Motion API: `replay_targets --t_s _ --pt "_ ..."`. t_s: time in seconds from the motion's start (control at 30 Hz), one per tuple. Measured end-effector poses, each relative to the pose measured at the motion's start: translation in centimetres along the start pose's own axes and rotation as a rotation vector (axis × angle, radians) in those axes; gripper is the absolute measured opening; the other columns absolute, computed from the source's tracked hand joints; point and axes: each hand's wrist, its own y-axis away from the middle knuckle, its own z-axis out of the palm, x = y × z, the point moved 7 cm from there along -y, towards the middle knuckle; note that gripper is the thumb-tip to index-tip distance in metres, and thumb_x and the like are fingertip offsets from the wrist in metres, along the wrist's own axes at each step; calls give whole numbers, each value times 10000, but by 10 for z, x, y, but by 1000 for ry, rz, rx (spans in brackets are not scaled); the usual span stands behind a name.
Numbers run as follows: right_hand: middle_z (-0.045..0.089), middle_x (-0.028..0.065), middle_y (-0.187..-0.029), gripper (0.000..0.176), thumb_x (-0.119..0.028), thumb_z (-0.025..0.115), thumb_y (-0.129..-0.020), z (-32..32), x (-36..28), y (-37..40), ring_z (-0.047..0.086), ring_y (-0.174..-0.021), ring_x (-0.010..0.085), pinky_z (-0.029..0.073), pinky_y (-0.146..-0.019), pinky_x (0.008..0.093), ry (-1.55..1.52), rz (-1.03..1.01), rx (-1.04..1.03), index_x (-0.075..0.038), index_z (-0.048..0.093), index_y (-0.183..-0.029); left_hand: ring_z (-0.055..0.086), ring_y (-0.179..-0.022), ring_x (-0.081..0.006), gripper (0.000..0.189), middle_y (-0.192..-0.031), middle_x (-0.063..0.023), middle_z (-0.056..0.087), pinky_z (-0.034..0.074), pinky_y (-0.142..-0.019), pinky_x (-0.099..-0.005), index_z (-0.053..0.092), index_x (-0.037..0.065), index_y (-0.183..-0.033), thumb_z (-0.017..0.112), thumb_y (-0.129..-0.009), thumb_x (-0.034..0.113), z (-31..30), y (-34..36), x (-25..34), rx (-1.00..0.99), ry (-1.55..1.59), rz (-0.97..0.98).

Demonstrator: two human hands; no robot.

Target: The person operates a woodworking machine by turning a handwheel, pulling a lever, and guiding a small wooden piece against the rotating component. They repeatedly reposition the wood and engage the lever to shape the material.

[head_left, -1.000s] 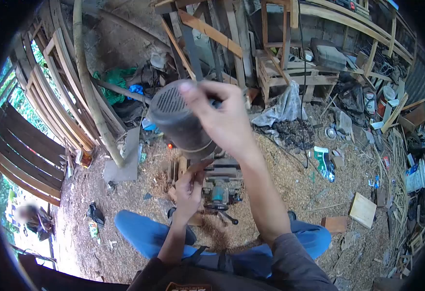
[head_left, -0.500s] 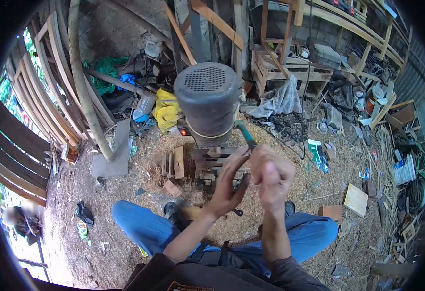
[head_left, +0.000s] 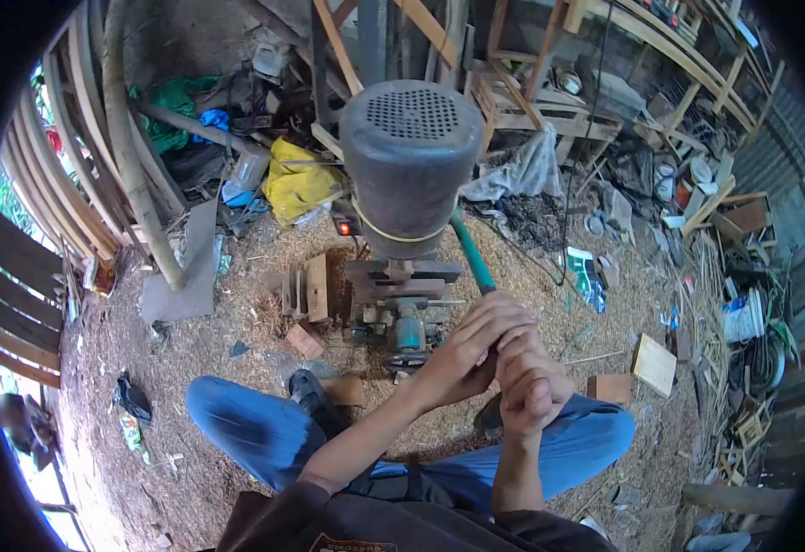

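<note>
The green lever (head_left: 473,255) extends from the right side of the upright motor housing (head_left: 409,170) toward the operator, its near end enclosed by both hands. The left hand (head_left: 467,350) has its fingers folded over the lever; the right hand (head_left: 536,382) is clenched at the near end with the thumb on top. The lever tip is covered by the grip, so its condition cannot be determined. Loss of grip on the smooth lever could let it spring away, particularly if force is applied unevenly between the hands. The red indicator (head_left: 343,228) at the left of the housing is lit, which suggests live power; contact with any moving part below could then cause injury. The machine's lower end is hidden under the housing. On the near side sits a green fixture (head_left: 409,327) with a handwheel (head_left: 410,361), between the legs (head_left: 255,423) and the housing; a forearm or knee could catch on it. A wooden block (head_left: 318,287) stands just left of the machine, and a smaller offcut (head_left: 305,340) lies nearer. Shavings (head_left: 264,354) cover the floor and could make footing slip.
</note>
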Motion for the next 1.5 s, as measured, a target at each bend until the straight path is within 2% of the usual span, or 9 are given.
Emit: replay_targets --t_s 0.07,0.3,0.4,0.47,0.7,1.1,1.33,1.43,1.5 --pt "500 53 -541 521 -280 547 -989 1 2 -2 511 -571 225 436 -626 364 -46 -69 -47 -43 479 -529 583 -1226 -351 447 -1219 -144 634 366 -1142 -528 593 -2 -1218 730 -816 135 0 2 -2 28 -50 20" --pt "507 59 -561 490 -266 583 -963 4 2 10 516 -592 234 444 -640 378 -61 -102 -44 -34 478 -544 580 -1216 -354 409 -1206 -134 623 339 -1152 -569 594 32 -1200 722 -833 159 1 18 -3 82 -43 -19" --pt "514 60 -568 471 -246 594 -950 -2 9 30 520 -597 236 453 -651 389 -58 -114 -48 -27 473 -550 558 -1241 -351 442 -1219 -125 603 347 -1164 -549 572 40 -1206 740 -801 97 12 34 -11 48 -52 46" --pt "515 60 -569 453 -227 596 -938 -6 14 41 525 -599 237 459 -659 393 -34 -112 -66 -23 476 -553 565 -1233 -335 350 -1196 -108 611 331 -1154 -569 593 75 -1165 711 -853 178 20 49 -19 41 -77 19" --pt "509 58 -560 372 -164 587 -887 -9 22 66 542 -615 241 483 -707 404 12 -122 -97 -13 499 -559 563 -1235 -324 272 -1176 -93 611 322 -1160 -557 587 99 -1140 665 -891 178 31 71 -31 61 -95 17" --pt "540 81 -600 316 -148 599 -841 -17 37 107 589 -677 263 520 -793 450 130 -130 -89 8 522 -578 568 -1240 -305 306 -1188 -67 599 349 -1164 -541 558 121 -1140 689 -866 159 47 108 -54 55 -204 123" --pt "549 85 -613 311 -148 589 -852 -17 47 127 595 -689 269 520 -805 459 180 -152 -63 14 537 -592 535 -1270 -285 243 -1195 -56 589 341 -1157 -549 532 155 -1142 647 -928 166 54 130 -67 47 -250 119" --pt "537 70 -586 408 -216 548 -904 -20 51 133 572 -684 249 474 -830 444 219 -116 -37 -6 515 -556 531 -1276 -282 241 -1205 -56 582 341 -1164 -547 526 155 -1137 648 -930 167 57 134 -69 31 -265 131" --pt "555 92 -625 310 -144 584 -856 -20 49 133 595 -698 273 517 -816 464 206 -155 -55 23 543 -599 530 -1277 -281 248 -1209 -57 576 340 -1168 -545 523 154 -1135 655 -926 167 57 137 -71 19 -273 129"
